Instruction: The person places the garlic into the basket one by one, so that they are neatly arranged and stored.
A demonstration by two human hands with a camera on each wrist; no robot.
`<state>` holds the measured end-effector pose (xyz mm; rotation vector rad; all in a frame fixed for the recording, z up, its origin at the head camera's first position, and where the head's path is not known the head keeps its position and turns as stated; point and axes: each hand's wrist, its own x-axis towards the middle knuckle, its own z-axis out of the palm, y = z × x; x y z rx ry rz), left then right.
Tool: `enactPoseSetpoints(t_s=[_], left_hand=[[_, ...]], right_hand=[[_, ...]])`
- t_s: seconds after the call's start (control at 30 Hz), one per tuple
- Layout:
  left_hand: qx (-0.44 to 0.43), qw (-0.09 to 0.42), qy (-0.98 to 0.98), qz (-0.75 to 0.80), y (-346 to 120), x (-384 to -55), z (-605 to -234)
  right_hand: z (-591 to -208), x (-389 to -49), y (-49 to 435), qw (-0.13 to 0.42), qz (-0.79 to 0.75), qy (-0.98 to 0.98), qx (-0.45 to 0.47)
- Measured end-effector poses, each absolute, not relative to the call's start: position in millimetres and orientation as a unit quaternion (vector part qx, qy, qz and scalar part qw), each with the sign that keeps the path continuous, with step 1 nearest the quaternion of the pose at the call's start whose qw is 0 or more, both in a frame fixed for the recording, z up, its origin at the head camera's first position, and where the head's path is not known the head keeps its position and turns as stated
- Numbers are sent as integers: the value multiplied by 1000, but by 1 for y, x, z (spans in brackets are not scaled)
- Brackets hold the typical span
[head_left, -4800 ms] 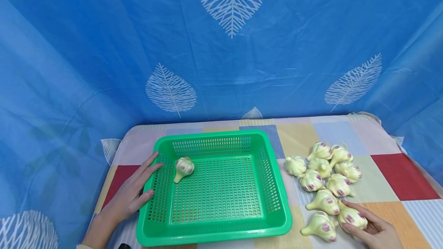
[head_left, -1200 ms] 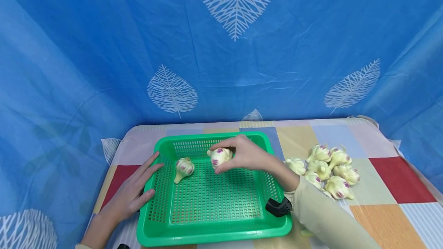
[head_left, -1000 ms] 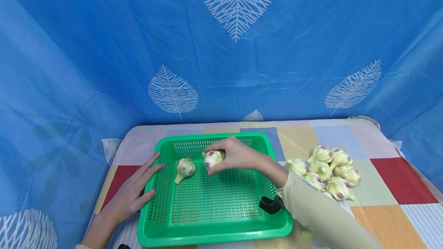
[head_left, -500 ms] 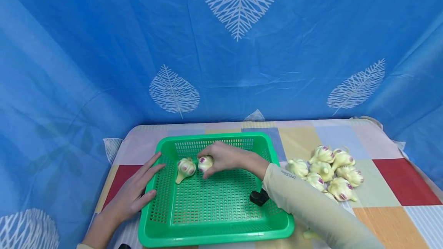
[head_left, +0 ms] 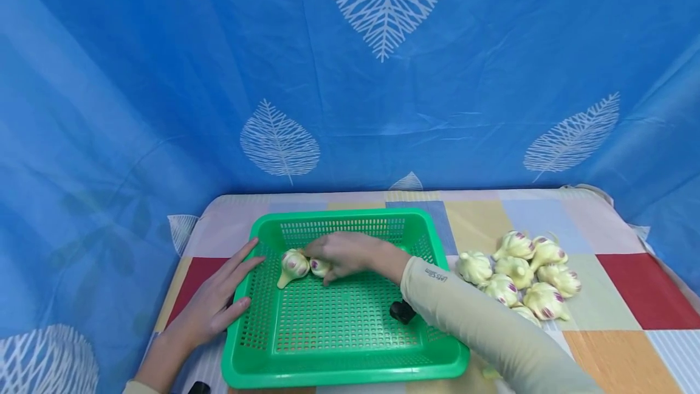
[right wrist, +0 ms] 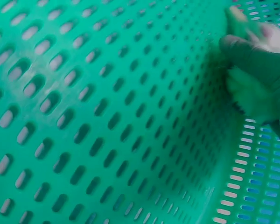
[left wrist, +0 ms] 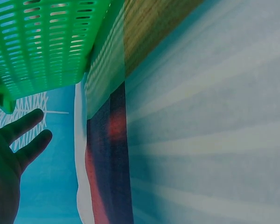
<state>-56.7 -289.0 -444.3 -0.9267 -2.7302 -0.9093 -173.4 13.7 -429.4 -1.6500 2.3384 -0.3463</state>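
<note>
Left hand (head_left: 214,301) loosely spread against the basket (head_left: 344,377), right hand (head_left: 344,254) gripping one garlic bulb (head_left: 318,268), I should release gently.

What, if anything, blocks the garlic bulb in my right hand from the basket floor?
Nothing visible. Your right hand holds the garlic bulb low inside the green basket; the other bulb there lies beside it, not underneath.
</note>
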Motion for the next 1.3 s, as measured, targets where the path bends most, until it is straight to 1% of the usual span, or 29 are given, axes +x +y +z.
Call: enactPoseSetpoints(t_s=[0.23,0.47,0.87,1.2,1.3], left_hand=[[-319,70,-897,-297,-287,-60,-446],[-310,64,-900,-299,-285,-60,-444],[-310,66,-898,-305,-286,-60,-445],[-307,65,-900,-304,-287,-58,-444],[-305,63,-900,-305,-287,-57,-444]], right_hand=[[-432,-172,15,117,-94,814,-562],[-430,-171,15,94,-69,807,-578],[-425,-169,13,92,-41,814,-573],[-402,-162,21,103,-19,818,-566],[-393,-157,28,97,-18,819,-565]])
